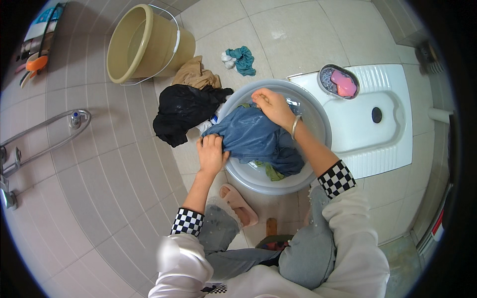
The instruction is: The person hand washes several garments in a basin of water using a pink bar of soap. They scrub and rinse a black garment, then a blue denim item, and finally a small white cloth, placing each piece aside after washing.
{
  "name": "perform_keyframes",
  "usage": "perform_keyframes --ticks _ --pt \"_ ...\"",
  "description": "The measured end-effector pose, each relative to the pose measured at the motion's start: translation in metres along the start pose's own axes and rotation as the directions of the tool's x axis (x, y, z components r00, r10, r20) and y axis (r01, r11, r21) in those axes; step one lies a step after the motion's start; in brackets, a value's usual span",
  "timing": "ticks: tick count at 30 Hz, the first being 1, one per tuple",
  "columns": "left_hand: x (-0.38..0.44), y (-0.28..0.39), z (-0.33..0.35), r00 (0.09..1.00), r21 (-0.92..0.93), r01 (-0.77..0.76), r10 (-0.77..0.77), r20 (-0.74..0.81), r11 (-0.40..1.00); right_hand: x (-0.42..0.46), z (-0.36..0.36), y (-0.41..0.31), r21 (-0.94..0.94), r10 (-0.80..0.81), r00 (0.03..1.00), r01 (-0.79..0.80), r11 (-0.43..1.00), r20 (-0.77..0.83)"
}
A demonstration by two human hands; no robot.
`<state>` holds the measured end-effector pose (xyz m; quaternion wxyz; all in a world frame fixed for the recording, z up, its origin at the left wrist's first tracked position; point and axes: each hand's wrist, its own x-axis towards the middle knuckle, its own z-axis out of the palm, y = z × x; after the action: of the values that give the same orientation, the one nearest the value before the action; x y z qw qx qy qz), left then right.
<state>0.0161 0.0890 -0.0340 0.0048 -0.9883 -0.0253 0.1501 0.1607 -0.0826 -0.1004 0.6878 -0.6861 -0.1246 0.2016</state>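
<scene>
A wet blue denim-like garment (248,130) lies spread in a grey plastic basin (325,130) on the floor, over its left rim. My left hand (213,152) grips the garment's edge at that rim. Above the cloth near the basin's far side is my right hand (274,108), fingers curled, a bangle on its wrist; whether it pinches any cloth I cannot tell. Yellow-green cloth (274,173) shows under the blue garment. Black wet clothing (186,110) and a tan cloth (195,74) are heaped on the tiles left of the basin.
A beige bucket (167,48) with a wire handle stands at the upper left. Teal cloth (244,61) lies on the floor. A dish holding pink soap (344,83) rests at the edge of a white squat toilet (398,111). A metal rail (44,124) juts from the left wall.
</scene>
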Motion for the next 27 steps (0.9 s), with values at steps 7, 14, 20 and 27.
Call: perform_keyframes --ticks 7,14,20,27 --pt "0.003 -0.005 -0.131 0.983 -0.877 0.184 -0.095 0.159 0.443 0.018 0.015 0.024 0.023 0.074 0.961 -0.083 0.996 0.265" --pt "-0.01 -0.001 -0.187 0.916 -0.865 -0.386 -0.026 -0.399 -0.32 0.009 0.014 -0.027 0.253 0.072 0.747 -0.313 0.916 0.661" --pt "0.025 -0.018 -0.117 0.969 -0.665 -0.16 -0.245 0.036 -0.73 -0.064 -0.021 -0.064 -0.389 -0.005 0.871 0.224 0.894 0.491" --pt "0.033 0.047 0.038 0.883 -0.335 0.281 0.105 0.457 -0.899 -0.056 -0.004 -0.029 -0.131 0.028 0.997 -0.037 0.991 -0.073"
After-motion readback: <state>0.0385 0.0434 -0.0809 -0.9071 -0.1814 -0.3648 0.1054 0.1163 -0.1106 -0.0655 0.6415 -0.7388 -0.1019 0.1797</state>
